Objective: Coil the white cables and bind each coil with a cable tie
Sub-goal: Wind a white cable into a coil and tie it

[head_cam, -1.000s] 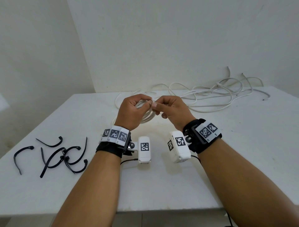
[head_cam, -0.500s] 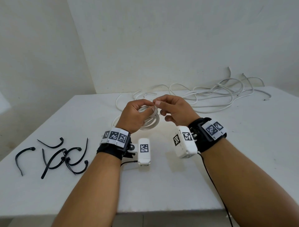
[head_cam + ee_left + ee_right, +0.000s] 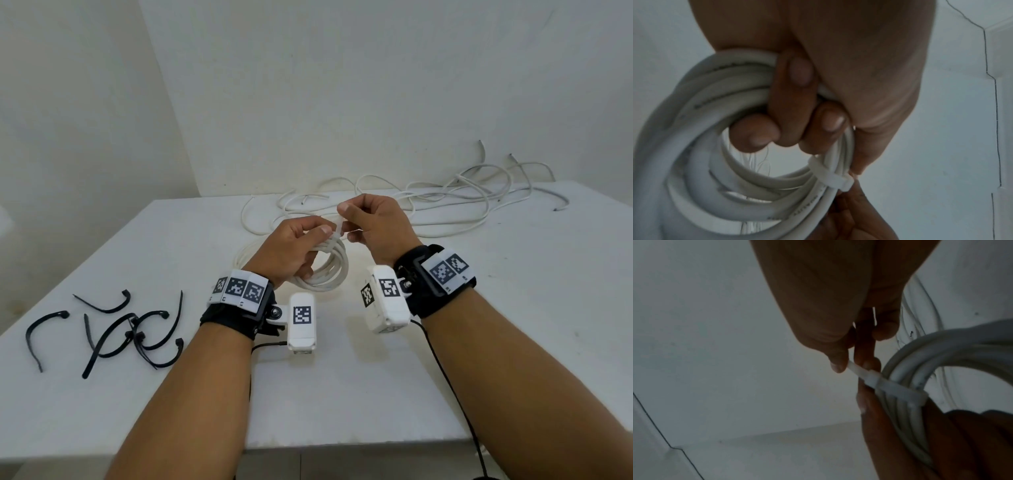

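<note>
A coil of white cable hangs above the middle of the table, and my left hand grips it with fingers curled through the loops. A white cable tie is wrapped round the strands of the coil. My right hand pinches the tie's free tail between thumb and fingers, just right of the left thumb. The tie's band sits tight against the strands.
A loose tangle of white cables lies at the back of the white table, against the wall. Several black cable ties are scattered at the front left. Wrist cameras hang below both forearms.
Both hands have lifted slightly with the coil. The right hand has moved up and away from the left, drawing the tie's tail out.
</note>
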